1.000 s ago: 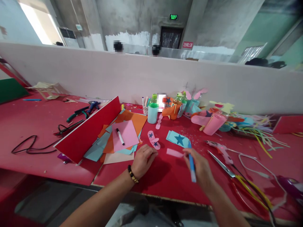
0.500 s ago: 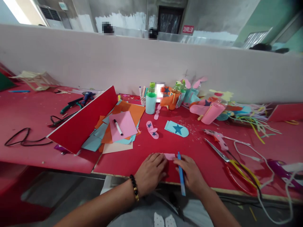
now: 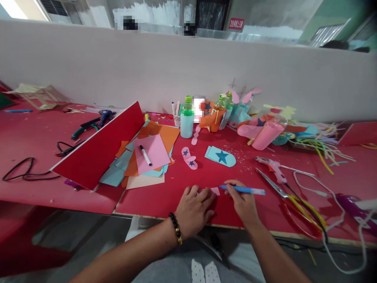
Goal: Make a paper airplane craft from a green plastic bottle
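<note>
My left hand (image 3: 196, 208), with a beaded bracelet at the wrist, lies fingers down on a small pink paper piece (image 3: 215, 191) near the table's front edge. Its fingers are slightly bent and cover part of the paper. My right hand (image 3: 243, 202) pinches a blue marker pen (image 3: 250, 190) between thumb and fingers, its tip directed left, close to the paper's right end. Beyond the hands lie a pink paper shape with dark stars (image 3: 189, 158) and a light blue rounded paper piece with a star (image 3: 225, 156).
Coloured paper sheets (image 3: 151, 153) and a white marker (image 3: 145, 155) lie left, beside a leaning red board (image 3: 100, 147). Scissors (image 3: 282, 194) and a pink glue gun (image 3: 272, 167) are on the right. Decorated bottles (image 3: 187, 122) stand at the back before a white partition (image 3: 97, 67).
My right hand has turned the blue marker pen from pointing away to lying sideways, tip left. My left hand has shifted slightly right over the pink paper. The view has tilted down a little.
</note>
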Tool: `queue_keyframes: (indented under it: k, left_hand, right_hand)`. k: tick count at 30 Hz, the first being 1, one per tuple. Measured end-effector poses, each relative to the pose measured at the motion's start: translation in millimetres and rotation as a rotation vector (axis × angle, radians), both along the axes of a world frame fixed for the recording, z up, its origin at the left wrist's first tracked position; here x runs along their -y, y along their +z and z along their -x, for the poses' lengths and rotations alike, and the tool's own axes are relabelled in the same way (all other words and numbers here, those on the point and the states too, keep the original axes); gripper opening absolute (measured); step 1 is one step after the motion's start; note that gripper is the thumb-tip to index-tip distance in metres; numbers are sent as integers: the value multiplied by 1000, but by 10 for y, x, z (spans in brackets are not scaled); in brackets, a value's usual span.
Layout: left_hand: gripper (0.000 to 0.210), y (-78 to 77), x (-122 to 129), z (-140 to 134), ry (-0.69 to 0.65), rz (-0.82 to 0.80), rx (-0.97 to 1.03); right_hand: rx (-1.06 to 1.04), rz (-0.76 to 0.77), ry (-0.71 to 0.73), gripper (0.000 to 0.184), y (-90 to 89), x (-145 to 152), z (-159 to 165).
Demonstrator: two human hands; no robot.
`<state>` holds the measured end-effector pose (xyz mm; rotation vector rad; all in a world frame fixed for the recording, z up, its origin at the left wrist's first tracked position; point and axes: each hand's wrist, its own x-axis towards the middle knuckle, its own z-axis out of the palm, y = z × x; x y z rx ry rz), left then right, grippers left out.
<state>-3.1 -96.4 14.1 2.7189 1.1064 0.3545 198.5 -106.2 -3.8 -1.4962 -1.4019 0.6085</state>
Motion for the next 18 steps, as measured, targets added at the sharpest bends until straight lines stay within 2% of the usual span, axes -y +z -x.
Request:
queue_keyframes:
  k: [9,18]
  left_hand:
    - [47,-15,9,-8,12,18,-1]
    - [48,-30,12,-15,11,18,2]
  right_hand:
    - [57,46,25,9,-6,36,19]
    - [139,5,44,13,-15,19,35]
